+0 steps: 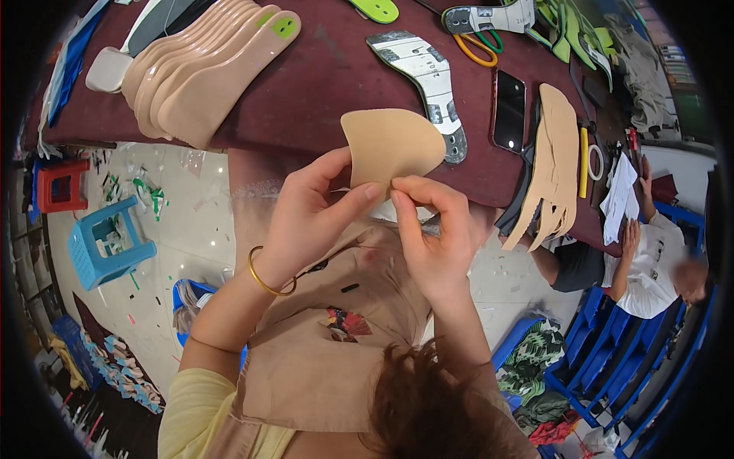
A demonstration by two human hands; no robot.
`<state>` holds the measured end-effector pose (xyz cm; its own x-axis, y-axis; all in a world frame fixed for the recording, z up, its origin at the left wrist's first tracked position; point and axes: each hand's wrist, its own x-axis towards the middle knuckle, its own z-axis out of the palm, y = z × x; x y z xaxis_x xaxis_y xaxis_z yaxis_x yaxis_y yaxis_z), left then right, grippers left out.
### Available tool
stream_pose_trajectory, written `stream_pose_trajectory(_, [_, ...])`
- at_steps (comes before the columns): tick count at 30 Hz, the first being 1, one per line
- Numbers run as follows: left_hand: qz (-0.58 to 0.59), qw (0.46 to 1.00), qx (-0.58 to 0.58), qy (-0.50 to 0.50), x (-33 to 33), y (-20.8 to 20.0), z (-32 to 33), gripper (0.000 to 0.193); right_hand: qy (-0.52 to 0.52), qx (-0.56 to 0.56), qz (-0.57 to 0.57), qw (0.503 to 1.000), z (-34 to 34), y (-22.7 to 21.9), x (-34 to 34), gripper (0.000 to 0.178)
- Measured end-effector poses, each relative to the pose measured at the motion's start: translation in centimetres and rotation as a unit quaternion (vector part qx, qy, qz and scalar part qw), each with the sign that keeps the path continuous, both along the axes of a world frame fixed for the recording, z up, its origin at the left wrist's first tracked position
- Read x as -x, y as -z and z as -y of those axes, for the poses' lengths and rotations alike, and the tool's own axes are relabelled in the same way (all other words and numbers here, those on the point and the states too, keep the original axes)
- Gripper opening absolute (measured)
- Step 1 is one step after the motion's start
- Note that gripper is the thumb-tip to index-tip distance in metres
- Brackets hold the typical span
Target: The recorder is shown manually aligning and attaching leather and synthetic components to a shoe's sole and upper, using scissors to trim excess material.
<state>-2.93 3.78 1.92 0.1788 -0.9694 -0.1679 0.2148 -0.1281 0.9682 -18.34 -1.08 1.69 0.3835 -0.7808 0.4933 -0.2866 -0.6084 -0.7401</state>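
A thin beige insole piece (391, 145) is held upright in front of me at the table's near edge, its rounded end pointing away. My left hand (329, 206) grips its left side, thumb across the near face and fingers behind. With thumb and forefinger, my right hand (436, 229) pinches its lower edge, close to the left thumb. Just beyond it on the table lies a white-and-black marked insole (436, 84). Farther left is a stack of glossy beige foot-shaped forms (210, 92), the top one bearing a green patch (284, 28).
The dark red table (321, 84) also carries a phone (508, 107), beige insole sheets (556, 145), a yellow stick (583, 162) and scissors (475, 52). A person (650, 264) is at the right. Red (63, 186) and blue (111, 243) stools stand left, blue bins (527, 344) lower right.
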Motion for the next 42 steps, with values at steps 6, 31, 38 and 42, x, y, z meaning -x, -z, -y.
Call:
stream_pose_trajectory(6, [0.048,0.999,0.017,-0.016,0.3,0.7,-0.3,0.043,-0.028,0.013,-0.021,0.999,0.3,0.1,-0.2,0.026])
stream_pose_trajectory(31, [-0.370,0.928,-0.042,0.020,-3.1,3.1,0.7,0.031,0.284,-0.189,-0.248,0.907,0.9,9.2,19.5,0.032])
stream_pose_trajectory(38, [-0.360,0.929,-0.082,-0.015,-2.4,2.4,1.5,0.030,0.290,-0.225,-0.488,0.792,0.2,13.4,20.0,0.041])
stream_pose_trajectory(42, [-0.459,0.888,-0.026,0.007,-3.7,3.3,0.9,0.035,0.117,-0.256,-0.250,0.926,1.5,7.0,14.9,0.021])
